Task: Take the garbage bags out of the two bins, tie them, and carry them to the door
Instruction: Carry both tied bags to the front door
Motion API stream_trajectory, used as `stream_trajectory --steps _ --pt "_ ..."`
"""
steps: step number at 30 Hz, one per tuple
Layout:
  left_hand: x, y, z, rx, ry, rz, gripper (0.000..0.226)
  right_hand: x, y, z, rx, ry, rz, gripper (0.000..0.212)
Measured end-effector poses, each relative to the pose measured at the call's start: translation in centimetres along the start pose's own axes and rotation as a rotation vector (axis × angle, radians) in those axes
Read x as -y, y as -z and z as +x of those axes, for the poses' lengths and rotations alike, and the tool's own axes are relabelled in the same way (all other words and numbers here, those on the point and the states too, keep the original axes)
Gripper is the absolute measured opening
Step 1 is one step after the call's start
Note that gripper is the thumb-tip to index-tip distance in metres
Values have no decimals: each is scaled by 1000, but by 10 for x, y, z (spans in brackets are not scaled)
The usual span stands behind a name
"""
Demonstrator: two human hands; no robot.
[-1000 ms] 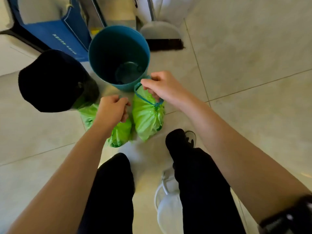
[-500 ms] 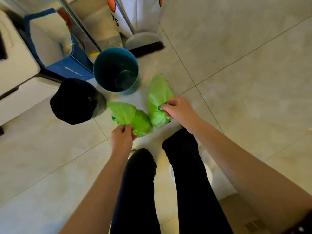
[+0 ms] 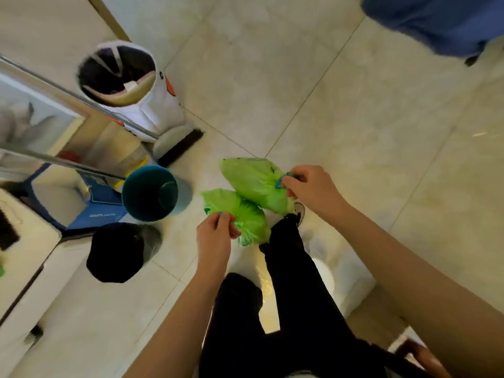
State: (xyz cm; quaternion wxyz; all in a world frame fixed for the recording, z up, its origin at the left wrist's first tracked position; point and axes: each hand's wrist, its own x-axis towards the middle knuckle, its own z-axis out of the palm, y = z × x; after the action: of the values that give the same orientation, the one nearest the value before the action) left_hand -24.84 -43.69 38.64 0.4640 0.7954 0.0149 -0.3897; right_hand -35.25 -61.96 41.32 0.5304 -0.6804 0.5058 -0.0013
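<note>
Two tied green garbage bags hang above the tiled floor. My left hand point(image 3: 216, 232) grips the knotted top of the nearer green bag point(image 3: 240, 214). My right hand point(image 3: 308, 186) holds the blue drawstring of the farther green bag point(image 3: 253, 181). The bags touch each other in front of my legs. To their left stand the teal bin point(image 3: 148, 193), with no bag in it, and the black bin point(image 3: 117, 252).
A white fabric hamper point(image 3: 131, 83) and a dustpan brush point(image 3: 180, 147) stand at the back left. A blue box point(image 3: 79, 205) and white cabinet point(image 3: 24, 268) lie at left. Blue fabric point(image 3: 436, 23) hangs top right. Open tiled floor point(image 3: 354, 105) stretches right.
I have stood up and lifted both bags off the floor; the bins now lie farther left and lower in view, and the view has turned to the right.
</note>
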Motion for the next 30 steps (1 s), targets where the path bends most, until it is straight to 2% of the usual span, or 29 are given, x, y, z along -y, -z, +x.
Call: stream_trajectory --steps 4,11,16,24,30 --pt "-55 -46 -9 62 -74 63 28 4 64 0 -27 8 22 21" --pt "-126 -139 -10 127 -91 47 28 -4 163 10 -95 -31 120 22" --pt "-174 -200 -7 235 -113 10 27 -10 230 20 -229 -80 160 23" --pt "-253 -298 7 483 -187 23 26 -16 323 35 -431 -144 196 26" --pt "-307 -371 17 677 -236 156 27 -29 372 49 -589 -251 281 26"
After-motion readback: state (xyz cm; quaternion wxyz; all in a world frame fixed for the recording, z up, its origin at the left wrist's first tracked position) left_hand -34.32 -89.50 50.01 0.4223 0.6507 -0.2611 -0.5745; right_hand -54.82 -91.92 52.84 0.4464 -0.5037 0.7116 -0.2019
